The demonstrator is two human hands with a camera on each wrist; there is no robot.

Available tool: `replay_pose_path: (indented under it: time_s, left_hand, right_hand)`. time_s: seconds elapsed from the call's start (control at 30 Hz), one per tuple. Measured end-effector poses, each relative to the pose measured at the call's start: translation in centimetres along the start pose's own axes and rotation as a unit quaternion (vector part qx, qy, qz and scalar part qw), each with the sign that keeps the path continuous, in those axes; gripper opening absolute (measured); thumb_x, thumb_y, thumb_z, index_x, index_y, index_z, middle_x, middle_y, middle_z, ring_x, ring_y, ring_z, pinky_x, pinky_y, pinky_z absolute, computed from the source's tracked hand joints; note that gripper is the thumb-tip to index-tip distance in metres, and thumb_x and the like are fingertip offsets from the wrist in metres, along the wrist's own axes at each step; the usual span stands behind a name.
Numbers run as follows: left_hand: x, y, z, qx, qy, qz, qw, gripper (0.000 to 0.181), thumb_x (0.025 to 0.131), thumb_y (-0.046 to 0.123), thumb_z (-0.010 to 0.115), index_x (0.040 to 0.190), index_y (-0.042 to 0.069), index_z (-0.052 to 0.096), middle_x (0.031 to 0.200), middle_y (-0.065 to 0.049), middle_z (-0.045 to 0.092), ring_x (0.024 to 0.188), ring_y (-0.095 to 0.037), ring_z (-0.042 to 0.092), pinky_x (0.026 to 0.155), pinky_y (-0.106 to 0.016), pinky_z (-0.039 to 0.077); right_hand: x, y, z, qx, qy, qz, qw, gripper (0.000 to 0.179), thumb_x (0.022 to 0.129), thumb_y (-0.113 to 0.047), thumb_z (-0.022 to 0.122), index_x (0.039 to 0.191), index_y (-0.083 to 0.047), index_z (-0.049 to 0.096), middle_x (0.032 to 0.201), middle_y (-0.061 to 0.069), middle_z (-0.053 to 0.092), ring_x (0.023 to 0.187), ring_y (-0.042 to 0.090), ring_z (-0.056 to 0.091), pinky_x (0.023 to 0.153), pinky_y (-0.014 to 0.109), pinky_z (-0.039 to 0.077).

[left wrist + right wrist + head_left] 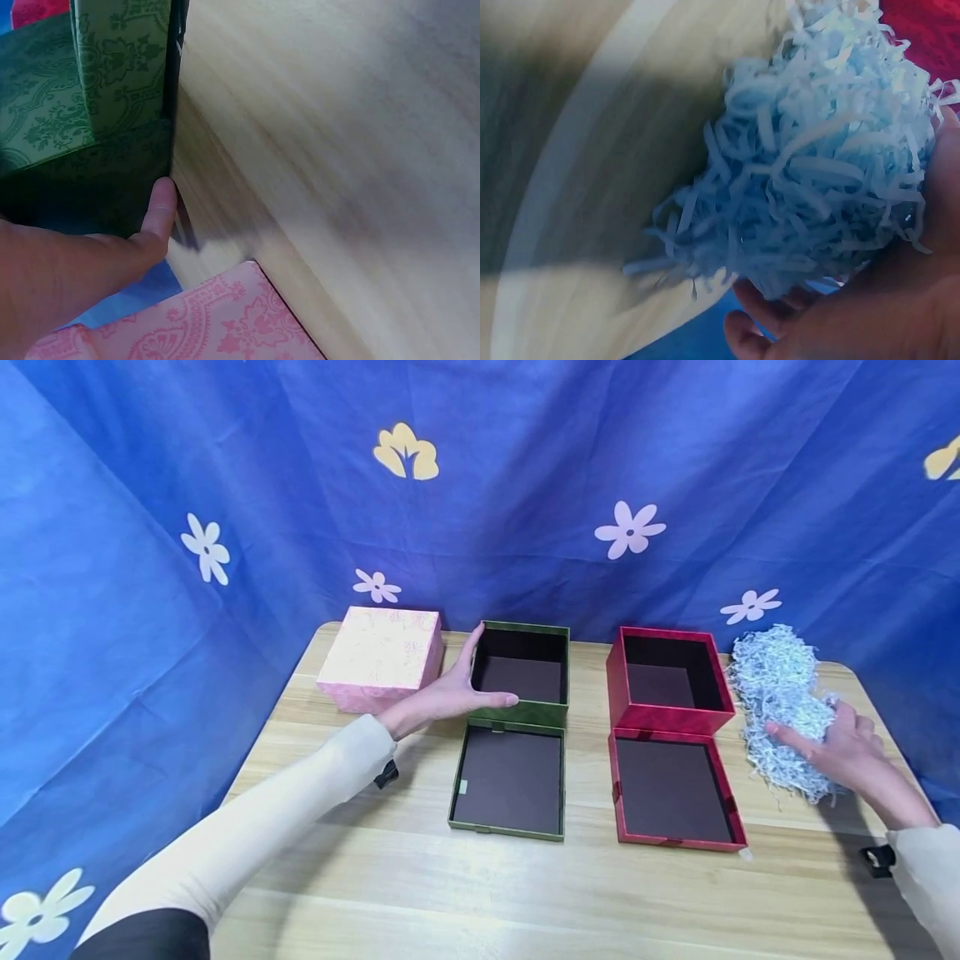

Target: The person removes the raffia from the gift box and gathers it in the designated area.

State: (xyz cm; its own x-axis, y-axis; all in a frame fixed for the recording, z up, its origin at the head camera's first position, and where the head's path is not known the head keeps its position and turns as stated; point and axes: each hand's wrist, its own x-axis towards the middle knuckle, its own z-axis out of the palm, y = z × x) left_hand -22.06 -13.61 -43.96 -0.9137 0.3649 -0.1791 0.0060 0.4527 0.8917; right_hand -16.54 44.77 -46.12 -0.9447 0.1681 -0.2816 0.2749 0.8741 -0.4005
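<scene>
Shredded paper (783, 710) heaped just right of the red box (671, 719). Right hand (858, 752) on the heap's near right side, grip grasping the strands: thumb toward the red box, fingers curled under the far side. Best judged to scoop deep and draw strands together before any lift, since loose ends likely trail. Left hand (450, 692) at the green box (534, 713), left of the red box: grip unclenched, thumb along the front wall, finger stretched past the left side; light pressure should suffice. Left forearm reaches long and slanting; right forearm enters from the red box's near right.
</scene>
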Motion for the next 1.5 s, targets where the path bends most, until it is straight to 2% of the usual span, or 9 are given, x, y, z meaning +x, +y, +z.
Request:
replay_pose_path:
  time_s: [0.27,0.57,0.73,0.93,1.03,1.13,1.23,1.37,1.5]
  left_hand:
    - [-0.5,-0.2,0.7,0.007,0.033,0.009,0.9994,0.136,0.084,0.057,0.093,0.171,0.051,-0.011,0.182,0.002,-0.004,0.165,-0.029,0.007,0.127,-0.065,0.020]
    - [-1.1,-0.1,1.3,0.008,0.088,0.026,0.9958,0.139,0.083,0.054,0.095,0.172,0.043,-0.011,0.182,-0.004,0.000,0.163,-0.032,0.019,0.124,-0.062,0.031]
    - [-1.6,0.4,1.1,-0.001,0.093,0.038,0.9950,0.138,0.084,0.051,0.095,0.173,0.040,-0.009,0.181,-0.009,0.006,0.162,-0.034,0.022,0.124,-0.062,0.031]
    - [-2.1,1.0,0.4,-0.029,0.088,0.059,0.9939,0.132,0.085,0.044,0.095,0.174,0.041,-0.003,0.178,-0.013,0.014,0.161,-0.038,0.025,0.124,-0.060,0.031]
    - [-2.5,1.2,-0.1,-0.036,0.097,0.076,0.9917,0.128,0.086,0.040,0.095,0.174,0.040,0.002,0.175,-0.013,0.021,0.160,-0.034,0.028,0.124,-0.058,0.034]
    - [-2.9,1.4,-0.6,-0.040,0.103,0.101,0.9887,0.122,0.088,0.035,0.093,0.175,0.035,0.007,0.173,-0.014,0.026,0.158,-0.031,0.031,0.122,-0.057,0.037]
    - [-3.2,1.6,-1.1,-0.043,0.106,0.122,0.9859,0.115,0.091,0.030,0.091,0.175,0.029,0.011,0.172,-0.013,0.029,0.156,-0.031,0.034,0.121,-0.055,0.039]
    - [-3.6,1.8,-1.7,-0.054,0.107,0.142,0.9826,0.107,0.094,0.025,0.088,0.174,0.028,0.017,0.172,-0.009,0.031,0.155,-0.033,0.036,0.120,-0.057,0.040]
    - [-3.8,2.0,-2.4,-0.060,0.118,0.155,0.9790,0.101,0.095,0.023,0.087,0.173,0.032,0.023,0.171,-0.008,0.033,0.153,-0.034,0.039,0.118,-0.059,0.041]
  right_hand:
    - [-0.4,-0.1,1.0,0.085,0.057,-0.076,0.9918,0.116,0.108,-0.055,0.062,0.164,0.017,-0.010,0.162,0.053,-0.010,0.149,0.073,0.000,0.106,0.091,0.020]
    - [-1.7,-0.5,1.3,0.097,0.111,-0.091,0.9849,0.110,0.108,-0.051,0.064,0.168,0.011,-0.004,0.168,0.046,-0.005,0.153,0.067,0.001,0.107,0.090,0.017]
    - [-2.8,-1.3,1.3,0.107,0.143,-0.086,0.9801,0.103,0.110,-0.047,0.065,0.168,0.011,0.003,0.171,0.042,-0.004,0.155,0.064,0.002,0.111,0.088,0.017]
    - [-4.3,-2.8,1.3,0.141,0.185,-0.098,0.9678,0.090,0.111,-0.038,0.066,0.169,0.008,0.014,0.174,0.034,-0.001,0.154,0.061,0.012,0.115,0.083,0.018]
    - [-5.1,-4.0,1.6,0.170,0.223,-0.115,0.9530,0.080,0.109,-0.031,0.068,0.168,0.004,0.026,0.175,0.027,0.006,0.157,0.053,0.015,0.121,0.076,0.018]
    - [-5.8,-5.3,1.9,0.197,0.258,-0.135,0.9361,0.070,0.108,-0.026,0.069,0.165,-0.001,0.037,0.175,0.019,0.014,0.160,0.041,0.017,0.126,0.065,0.017]
    - [-6.3,-6.6,2.2,0.212,0.277,-0.157,0.9239,0.064,0.106,-0.022,0.071,0.163,-0.005,0.045,0.172,0.014,0.025,0.156,0.032,0.026,0.124,0.046,0.024]
    - [-6.7,-8.5,2.7,0.230,0.279,-0.187,0.9135,0.061,0.105,-0.016,0.073,0.160,-0.008,0.050,0.164,0.012,0.038,0.147,0.024,0.039,0.112,0.023,0.034]
    - [-7.0,-10.5,3.2,0.267,0.248,-0.191,0.9113,0.061,0.106,-0.015,0.071,0.162,-0.009,0.047,0.161,0.011,0.040,0.147,0.028,0.045,0.104,0.015,0.043]
